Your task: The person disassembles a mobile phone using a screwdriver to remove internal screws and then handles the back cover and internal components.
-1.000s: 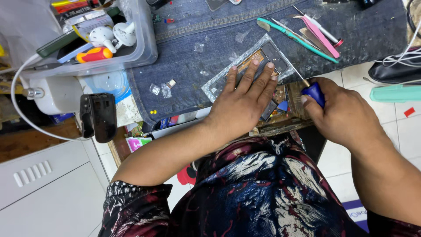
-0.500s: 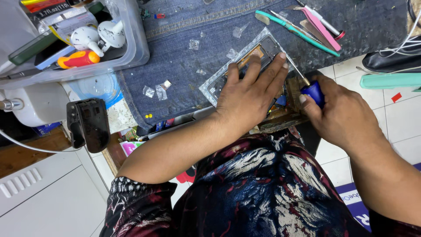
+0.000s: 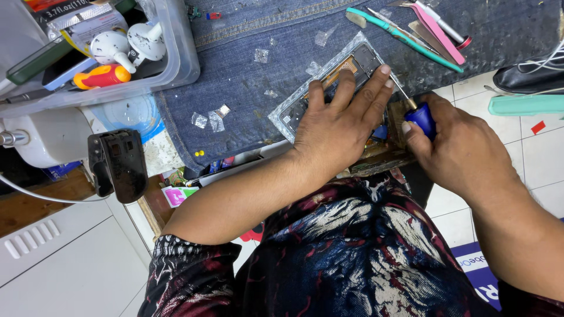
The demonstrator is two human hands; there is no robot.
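Since the earlier head-view picture the hands have hardly shifted; the screwdriver's tip sits at much the same spot on the phone's right edge, and only the camera has drifted a little, so the bench lies slightly differently in the picture. In the head view now, the left hand (image 3: 341,126) lies flat with fingers spread, pressing down on the opened phone (image 3: 329,88), which rests on the denim cloth (image 3: 247,82) near the bench's front edge. The right hand (image 3: 452,149) is closed around the blue handle of a small screwdriver (image 3: 418,116), its thin shaft angled up-left to the phone's right side. As for progress, the back seems already off, since the inner frame and an orange part show; whether screws are coming out or going in I cannot tell, and the phone is plainly not reassembled. Small clear scraps (image 3: 208,120) lie scattered on the cloth. Beyond the phone lie a teal pry tool (image 3: 405,38) and a pink tool (image 3: 440,35). A clear plastic bin (image 3: 176,64) of tools stands at the left, a black clamp-like holder (image 3: 117,164) hangs below it, and pale floor tiles (image 3: 540,158) show at the right
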